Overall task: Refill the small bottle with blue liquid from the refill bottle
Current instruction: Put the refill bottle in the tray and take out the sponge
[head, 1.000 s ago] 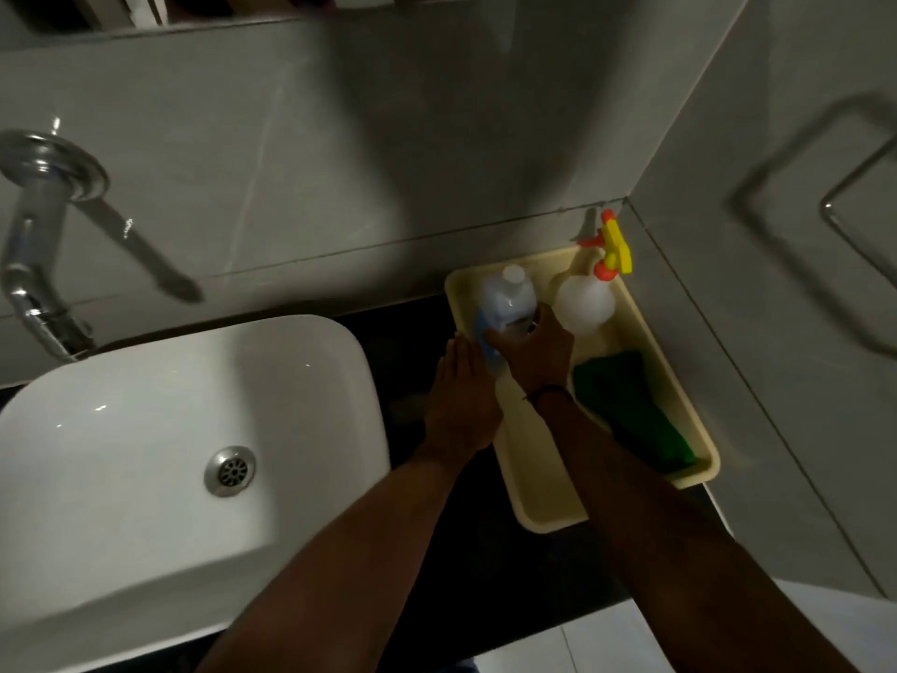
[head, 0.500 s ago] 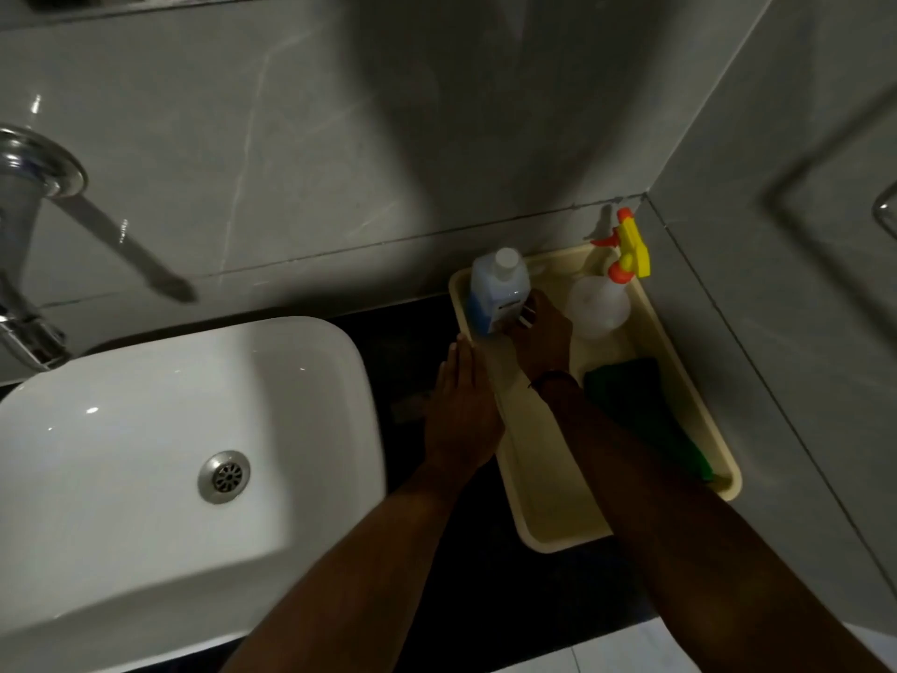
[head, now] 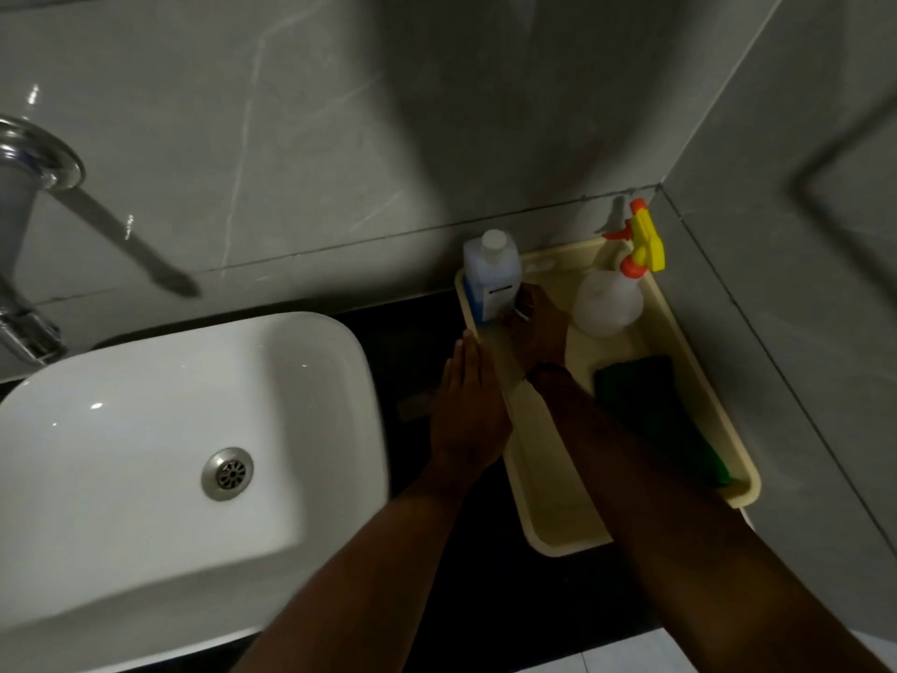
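The refill bottle (head: 490, 269), clear with blue liquid and a white cap, stands upright in the far left corner of a cream tray (head: 548, 546). My right hand (head: 539, 332) reaches into the tray, its fingers curled against the bottle's lower right side. A translucent spray bottle (head: 606, 303) with a yellow and orange trigger stands in the tray's far right corner, apart from my hand. My left hand (head: 468, 410) lies flat, holding nothing, on the dark counter, touching the tray's left rim.
A folded green cloth (head: 645, 395) lies along the tray's right side. A white basin (head: 145, 429) with a metal drain sits to the left, under a chrome tap (head: 29, 187). Grey tiled walls close in behind and to the right.
The refill bottle went from tilted under my right hand to standing upright in the tray's corner. My right hand slid down to its base. My left hand stayed put.
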`<state>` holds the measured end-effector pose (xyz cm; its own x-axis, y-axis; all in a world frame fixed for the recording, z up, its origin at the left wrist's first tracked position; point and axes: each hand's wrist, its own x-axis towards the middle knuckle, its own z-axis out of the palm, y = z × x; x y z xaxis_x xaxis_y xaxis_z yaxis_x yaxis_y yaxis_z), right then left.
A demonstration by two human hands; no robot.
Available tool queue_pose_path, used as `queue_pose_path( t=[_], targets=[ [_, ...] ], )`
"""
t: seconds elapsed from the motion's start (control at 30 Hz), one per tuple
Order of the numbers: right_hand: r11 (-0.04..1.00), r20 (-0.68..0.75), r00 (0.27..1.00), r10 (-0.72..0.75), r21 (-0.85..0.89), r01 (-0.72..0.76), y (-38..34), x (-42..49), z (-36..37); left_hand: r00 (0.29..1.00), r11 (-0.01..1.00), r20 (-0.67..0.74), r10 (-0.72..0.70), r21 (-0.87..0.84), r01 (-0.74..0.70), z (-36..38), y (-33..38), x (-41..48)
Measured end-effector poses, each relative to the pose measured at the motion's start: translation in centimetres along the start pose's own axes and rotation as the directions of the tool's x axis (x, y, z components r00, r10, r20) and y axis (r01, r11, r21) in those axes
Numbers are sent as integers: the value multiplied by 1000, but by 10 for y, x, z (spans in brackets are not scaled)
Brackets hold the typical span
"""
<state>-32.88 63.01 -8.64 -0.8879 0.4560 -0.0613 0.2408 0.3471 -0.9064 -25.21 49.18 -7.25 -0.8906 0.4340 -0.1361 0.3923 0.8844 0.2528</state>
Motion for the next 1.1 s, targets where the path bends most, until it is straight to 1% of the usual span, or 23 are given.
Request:
queue_pose_path(
  t=[0.1,0.17,0.23,0.27,0.33,0.4,0.47,0.53,0.6,0.67,0.73,0.77,0.83,0.87,0.93,0.97,1.03,1.1],
  targets=[
    [1000,9,1000,8,0,-8,5,-7,-3,1000,1000,2,4,12,-4,2,0,0],
    [999,23,1000,10,-37,-9,7,-17,-10,1000,999,7,1,40,-2,3,-1,0],
    [997,31,998,49,-56,-47,10,-33,-22,1000,1000,1,-9,13,9,4,1,-4],
    [995,28,999,40,-93,-37,14,-44,-31,1000,1000,-15,-10,-25,10,4,4,-9],
    [965,33,999,-25,-259,33,24,-67,-55,999,993,-52,-17,-118,11,8,15,-26],
    [900,51,993,-103,-419,115,41,-88,-86,996,980,-64,-67,-194,54,18,27,-48],
    [791,88,982,-169,-583,189,58,-104,-120,990,954,-39,-134,-274,119,28,39,-72],
    [675,136,976,-171,-706,217,72,-110,-152,990,947,-6,-139,-295,131,38,47,-92],
    [589,194,976,-96,-780,213,81,-114,-175,994,957,-15,-111,-271,103,45,55,-108],
    [516,298,954,4,-818,253,87,-112,-184,994,958,-18,-112,-267,104,50,60,-117],
    [489,381,919,100,-824,288,89,-108,-181,992,958,-20,-121,-265,111,53,62,-119],
    [483,397,909,128,-825,293,88,-105,-177,992,955,-22,-128,-271,117,55,61,-118],
    [488,389,914,116,-824,289,88,-103,-170,990,951,-35,-136,-286,121,57,60,-118],
    [516,366,927,86,-812,273,86,-103,-168,989,951,-46,-137,-286,118,58,60,-119],
    [631,291,956,25,-746,211,80,-101,-168,989,951,-61,-136,-289,113,58,60,-120],
    [684,264,964,18,-706,181,74,-98,-169,989,949,-62,-133,-295,109,56,60,-120],
    [773,261,965,37,-619,138,59,-93,-173,993,949,-44,-106,-304,88,52,57,-121],
    [835,217,976,32,-542,93,40,-98,-174,997,954,-14,-73,-294,65,43,48,-129]
  ],
)
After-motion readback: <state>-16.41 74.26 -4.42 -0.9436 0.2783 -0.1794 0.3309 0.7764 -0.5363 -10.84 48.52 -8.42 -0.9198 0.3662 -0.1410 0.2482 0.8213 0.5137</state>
